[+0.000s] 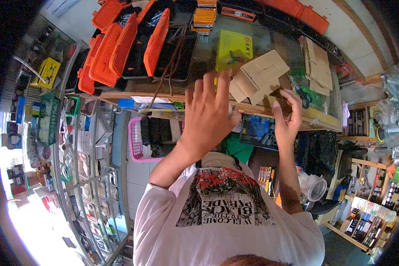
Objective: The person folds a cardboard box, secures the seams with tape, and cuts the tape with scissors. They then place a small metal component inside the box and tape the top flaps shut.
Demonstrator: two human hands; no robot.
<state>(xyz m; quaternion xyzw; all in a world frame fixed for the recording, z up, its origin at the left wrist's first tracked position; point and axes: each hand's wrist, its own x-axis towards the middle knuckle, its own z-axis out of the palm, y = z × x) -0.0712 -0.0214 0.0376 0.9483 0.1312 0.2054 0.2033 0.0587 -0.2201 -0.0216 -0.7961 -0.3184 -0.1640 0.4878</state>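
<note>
An unfolded piece of brown cardboard (266, 73) lies near the front edge of the glass-topped counter (204, 57). My left hand (208, 108) is just left of it, back of the hand up, fingers spread and nothing visibly held. My right hand (289, 113) is at the cardboard's lower right side, its fingers curved and apart close to a small flap; whether they touch it I cannot tell. Behind the cardboard lies a yellow packet (232, 46). Dark-handled scissors (304, 96) rest to the right of my right hand.
Open orange cases (119, 51) stand at the counter's left, beside dark cords (173, 57). More folded cardboard (318, 66) lies at the right. Small orange boxes (204, 17) are stacked at the back. A pink basket (137, 142) sits below the counter edge.
</note>
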